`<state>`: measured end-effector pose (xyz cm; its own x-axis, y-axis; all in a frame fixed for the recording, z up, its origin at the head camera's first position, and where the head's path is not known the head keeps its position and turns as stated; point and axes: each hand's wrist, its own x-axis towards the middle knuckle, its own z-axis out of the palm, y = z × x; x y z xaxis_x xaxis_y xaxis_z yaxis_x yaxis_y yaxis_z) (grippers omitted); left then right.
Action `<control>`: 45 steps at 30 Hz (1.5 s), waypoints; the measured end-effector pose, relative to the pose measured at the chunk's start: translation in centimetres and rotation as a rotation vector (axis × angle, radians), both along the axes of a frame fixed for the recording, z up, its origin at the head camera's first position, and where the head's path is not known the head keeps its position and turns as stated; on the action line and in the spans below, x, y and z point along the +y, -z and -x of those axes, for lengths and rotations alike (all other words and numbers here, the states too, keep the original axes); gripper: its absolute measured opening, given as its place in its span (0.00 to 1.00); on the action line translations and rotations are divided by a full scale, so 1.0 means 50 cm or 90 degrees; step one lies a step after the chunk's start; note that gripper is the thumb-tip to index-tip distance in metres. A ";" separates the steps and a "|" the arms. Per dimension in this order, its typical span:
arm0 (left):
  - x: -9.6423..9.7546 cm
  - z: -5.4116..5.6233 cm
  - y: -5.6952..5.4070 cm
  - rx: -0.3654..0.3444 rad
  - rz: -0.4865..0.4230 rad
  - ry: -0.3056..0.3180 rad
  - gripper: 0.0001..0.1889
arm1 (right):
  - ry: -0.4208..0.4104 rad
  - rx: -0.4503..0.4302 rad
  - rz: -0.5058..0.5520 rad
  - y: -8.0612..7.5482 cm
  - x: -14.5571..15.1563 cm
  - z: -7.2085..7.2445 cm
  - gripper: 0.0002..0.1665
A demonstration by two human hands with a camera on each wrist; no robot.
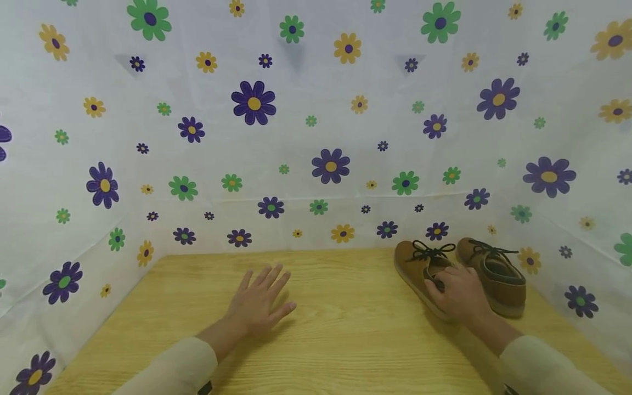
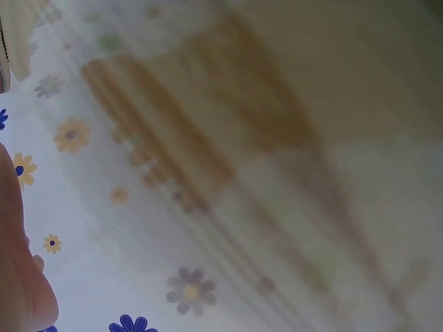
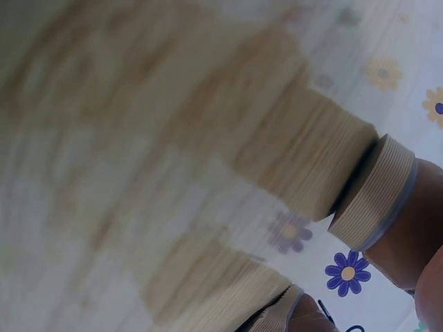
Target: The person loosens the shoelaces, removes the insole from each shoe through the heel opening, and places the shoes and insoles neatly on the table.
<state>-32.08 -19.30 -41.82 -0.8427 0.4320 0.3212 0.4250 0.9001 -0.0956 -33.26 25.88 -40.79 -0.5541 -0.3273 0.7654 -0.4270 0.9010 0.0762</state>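
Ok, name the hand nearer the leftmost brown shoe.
Right. The right hand grips the leftmost brown shoe at its opening; the left hand is spread over the tabletop, well to the shoe's left.

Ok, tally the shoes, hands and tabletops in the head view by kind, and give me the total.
Brown shoes: 2
Hands: 2
Wooden tabletop: 1
Total: 5

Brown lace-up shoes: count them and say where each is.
2: the left shoe has the right hand at its opening; the right shoe is beside it on the wooden tabletop. No others show.
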 end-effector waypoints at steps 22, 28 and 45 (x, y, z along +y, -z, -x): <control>0.019 0.003 0.010 -0.016 -0.031 0.005 0.39 | -0.198 0.101 0.007 0.010 -0.011 0.020 0.12; 0.027 0.007 0.008 -0.009 -0.038 0.004 0.39 | -0.201 0.094 0.013 0.012 -0.016 0.017 0.10; 0.052 0.007 0.002 -0.022 -0.030 0.006 0.39 | -0.203 0.060 0.025 0.018 -0.056 0.013 0.09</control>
<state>-32.42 -16.70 -41.94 -0.8494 0.4252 0.3127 0.4360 0.8991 -0.0385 -33.93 23.10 -41.68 -0.3550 -0.4423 0.8236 -0.6805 0.7263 0.0967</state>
